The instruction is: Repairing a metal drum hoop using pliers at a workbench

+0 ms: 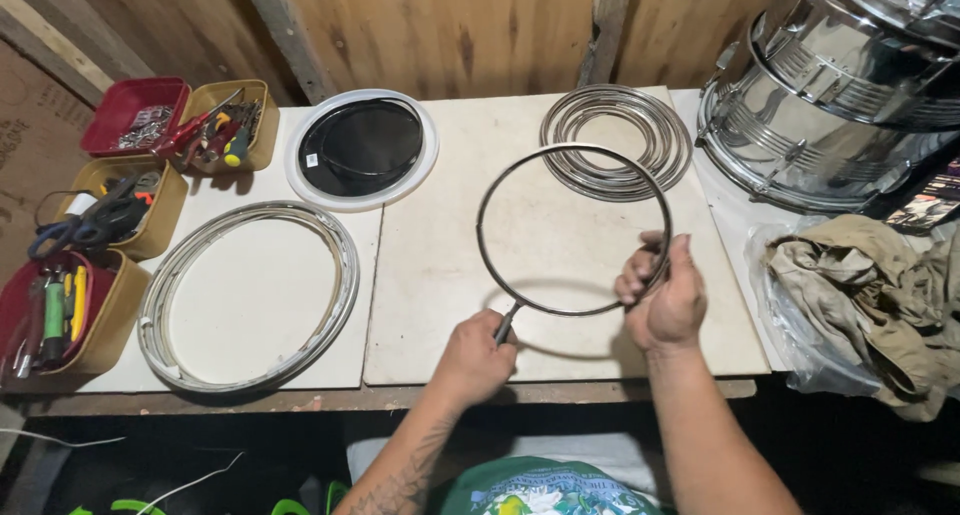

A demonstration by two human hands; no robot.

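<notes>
Over the front edge of the workbench (560, 365), both hands hold a thin metal hoop (573, 230) tilted up off the top.

Largest first: chrome drum shells (830, 85) at the right edge, a wide rim (250, 295) lying flat at left, a black drumhead (362, 147) with a small white label and stacked rings (617, 140) by the back edge. The hoop rises away from the person; the right hand (662, 293) is closed on its right side, the left hand (475, 353) is closed at its lower edge, gripping what looks like a small tool there.

Two hands (478, 353) (664, 297), five small trays (130, 108) — two red, three tan — one drumhead (362, 148), two drum shells (830, 125).
</notes>
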